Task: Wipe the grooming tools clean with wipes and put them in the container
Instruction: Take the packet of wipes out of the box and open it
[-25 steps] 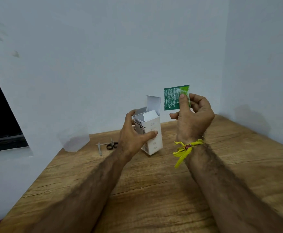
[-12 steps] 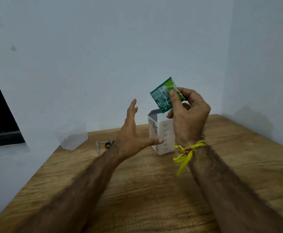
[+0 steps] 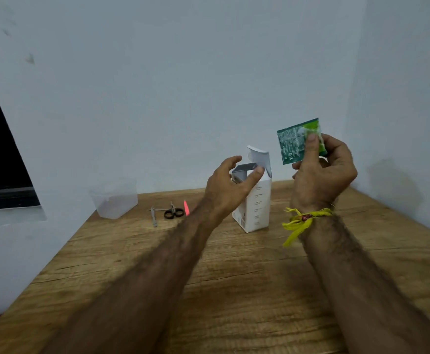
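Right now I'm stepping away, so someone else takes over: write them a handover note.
Right hand pinches a sealed green wipe sachet. Left hand is open, fingers at the top of the white wipe box, whose flap is up.
Tweezers, small scissors and a pink tool lie on the wooden table beside the clear plastic container.
Done: sachet out.
Left: open it, wipe each tool, put them in the container.

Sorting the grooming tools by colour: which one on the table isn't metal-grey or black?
The pink tool, rightmost of the three, beside the left forearm. The black-handled scissors and the grey metal tool lie to its left.
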The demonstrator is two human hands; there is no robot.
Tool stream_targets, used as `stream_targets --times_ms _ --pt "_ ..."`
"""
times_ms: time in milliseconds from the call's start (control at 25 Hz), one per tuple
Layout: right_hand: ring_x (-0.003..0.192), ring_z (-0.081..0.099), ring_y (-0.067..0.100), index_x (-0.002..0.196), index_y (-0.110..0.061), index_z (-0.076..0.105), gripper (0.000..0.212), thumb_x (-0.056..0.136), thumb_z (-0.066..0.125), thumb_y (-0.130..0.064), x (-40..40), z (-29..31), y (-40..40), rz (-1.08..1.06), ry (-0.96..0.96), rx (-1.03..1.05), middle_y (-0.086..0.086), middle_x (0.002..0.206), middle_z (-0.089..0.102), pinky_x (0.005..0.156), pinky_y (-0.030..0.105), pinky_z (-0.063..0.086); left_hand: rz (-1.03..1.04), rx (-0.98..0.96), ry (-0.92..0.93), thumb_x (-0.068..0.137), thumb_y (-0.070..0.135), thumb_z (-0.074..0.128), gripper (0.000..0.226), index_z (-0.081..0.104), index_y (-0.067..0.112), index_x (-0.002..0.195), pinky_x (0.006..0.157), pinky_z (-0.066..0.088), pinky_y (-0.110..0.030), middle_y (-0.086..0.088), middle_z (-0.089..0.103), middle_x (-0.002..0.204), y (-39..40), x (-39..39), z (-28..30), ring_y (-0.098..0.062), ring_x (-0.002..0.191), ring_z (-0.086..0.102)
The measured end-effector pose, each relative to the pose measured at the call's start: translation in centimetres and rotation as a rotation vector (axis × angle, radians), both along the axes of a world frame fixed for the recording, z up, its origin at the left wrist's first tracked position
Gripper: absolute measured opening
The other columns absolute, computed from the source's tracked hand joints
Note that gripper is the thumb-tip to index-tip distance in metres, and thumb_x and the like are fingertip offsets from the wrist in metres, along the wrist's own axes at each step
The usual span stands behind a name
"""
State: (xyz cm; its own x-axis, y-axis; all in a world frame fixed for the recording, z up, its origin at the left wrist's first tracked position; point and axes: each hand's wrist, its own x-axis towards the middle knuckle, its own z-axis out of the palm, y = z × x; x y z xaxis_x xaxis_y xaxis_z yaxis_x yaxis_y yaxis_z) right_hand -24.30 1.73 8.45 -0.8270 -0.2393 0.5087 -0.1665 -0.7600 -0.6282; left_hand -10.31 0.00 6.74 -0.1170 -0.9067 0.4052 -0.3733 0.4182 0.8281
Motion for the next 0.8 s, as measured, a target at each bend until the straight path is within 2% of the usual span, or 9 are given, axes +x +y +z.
stream_targets --times_ms 120,200,280,360,440,520,640,720,800 --pt "0.070 0.066 0.023 0.092 -0.017 0.067 0.010 0.088 0.071 -0.025 -0.8 -0.4 -0.7 -0.094 0.041 -0.003 -0.002 0.080 0.067 0.061 0.040 0.057 0.002 0.044 0.056 0.078 0.048 0.077 0.045 0.068 0.030 0.119 0.087 0.059 -0.048 0.005 0.068 0.118 -1.7 -1.2 -0.5 -0.015 0.101 0.066" --pt "0.071 0.063 0.017 0.096 -0.016 0.065 0.009 0.087 0.068 -0.018 -1.5 -0.8 -0.9 -0.161 0.132 0.083 -0.001 0.081 0.065 0.066 0.040 0.055 -0.006 0.094 0.162 0.075 0.044 0.075 0.032 0.071 0.032 0.104 0.083 0.060 -0.054 0.007 0.070 0.105 -2.4 -1.8 -0.9 -0.018 0.097 0.069" --pt "0.076 0.063 0.018 0.103 -0.017 0.067 0.016 0.087 0.063 -0.012 -1.9 -1.5 -1.4 -0.194 0.288 0.203 0.002 0.084 0.066 0.069 0.036 0.054 0.010 0.077 0.208 0.076 0.042 0.072 0.027 0.071 0.032 0.102 0.085 0.059 -0.053 0.009 0.069 0.105 -2.4 -2.2 -1.4 -0.016 0.097 0.068" --pt "0.087 0.065 0.024 0.103 -0.014 0.074 0.023 0.087 0.059 -0.005 -2.0 -2.0 -1.8 -0.208 0.437 0.328 0.008 0.093 0.069 0.079 0.035 0.054 0.042 -0.054 0.171 0.080 0.040 0.075 0.030 0.071 0.029 0.107 0.088 0.058 -0.041 0.011 0.068 0.110 -2.1 -2.4 -2.1 -0.006 0.099 0.063" --pt "0.094 0.066 0.027 0.099 -0.010 0.077 0.023 0.088 0.059 -0.003 -2.1 -1.9 -2.0 -0.174 0.475 0.437 0.011 0.097 0.070 0.085 0.036 0.054 0.064 -0.232 0.102 0.080 0.038 0.080 0.034 0.071 0.023 0.110 0.088 0.052 -0.024 0.011 0.068 0.111 -1.4 -2.5 -2.5 0.000 0.100 0.061" --pt "0.089 0.065 0.024 0.091 -0.008 0.077 0.020 0.093 0.062 -0.020 -2.1 -1.3 -1.5 -0.033 0.454 0.508 0.010 0.091 0.072 0.080 0.031 0.051 0.081 -0.365 0.050 0.077 0.039 0.084 0.040 0.071 0.019 0.109 0.086 0.048 -0.018 0.008 0.069 0.109 -0.9 -2.5 -2.5 -0.003 0.101 0.061" --pt "0.066 0.056 0.015 0.073 -0.006 0.070 0.058 0.089 0.058 -0.060 -1.3 -0.5 -0.5 0.297 0.430 0.550 0.000 0.064 0.062 0.067 0.035 0.046 0.098 -0.481 -0.029 0.071 0.038 0.087 0.048 0.070 0.015 0.110 0.084 0.042 -0.007 0.006 0.070 0.108 -0.7 -2.5 -2.4 -0.004 0.101 0.060" --pt "0.071 0.065 0.005 0.076 -0.016 0.077 0.043 0.087 0.065 -0.055 -0.7 -0.6 -0.1 0.362 0.513 0.549 -0.011 0.067 0.069 0.071 0.031 0.054 0.095 -0.495 -0.037 0.069 0.035 0.088 0.050 0.069 0.015 0.111 0.081 0.039 -0.002 0.005 0.070 0.107 -0.6 -2.3 -2.5 -0.002 0.097 0.058" --pt "0.082 0.070 0.002 0.088 -0.021 0.080 0.023 0.086 0.072 -0.042 -0.3 -0.7 0.2 0.323 0.602 0.549 -0.011 0.079 0.075 0.079 0.029 0.058 0.091 -0.454 -0.001 0.068 0.034 0.089 0.055 0.067 0.017 0.116 0.081 0.043 -0.007 0.009 0.070 0.107 -0.6 -2.0 -2.4 0.001 0.095 0.058"
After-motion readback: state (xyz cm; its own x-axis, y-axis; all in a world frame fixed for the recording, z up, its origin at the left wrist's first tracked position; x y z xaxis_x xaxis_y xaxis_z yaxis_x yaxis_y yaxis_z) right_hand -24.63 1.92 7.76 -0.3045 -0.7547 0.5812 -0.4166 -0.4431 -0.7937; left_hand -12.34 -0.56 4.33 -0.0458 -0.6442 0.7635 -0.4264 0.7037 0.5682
